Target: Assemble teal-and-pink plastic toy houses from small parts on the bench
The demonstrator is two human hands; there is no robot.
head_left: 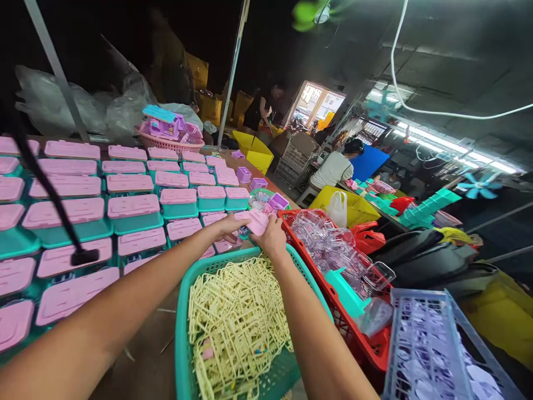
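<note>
Currently: one pink plastic lid (pixel 257 221), near the far rim of the green basket (pixel 183 316); right hand (pixel 272 236) with grip clamped on it, left hand (pixel 230 228) at its edge, grip uncertain. Step, apparently: two-handed handling; next move seems to call for a level hold. Green basket: pale yellow plastic pieces (pixel 237 303). Red crate (pixel 314 268): clear plastic parts (pixel 325 239). Counter (pixel 277 191): pink-lidded teal boxes (pixel 137 223).

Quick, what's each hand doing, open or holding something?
Left hand: at the edge of the pink lid; grip unclear.
Right hand: holding that pink lid.
</note>
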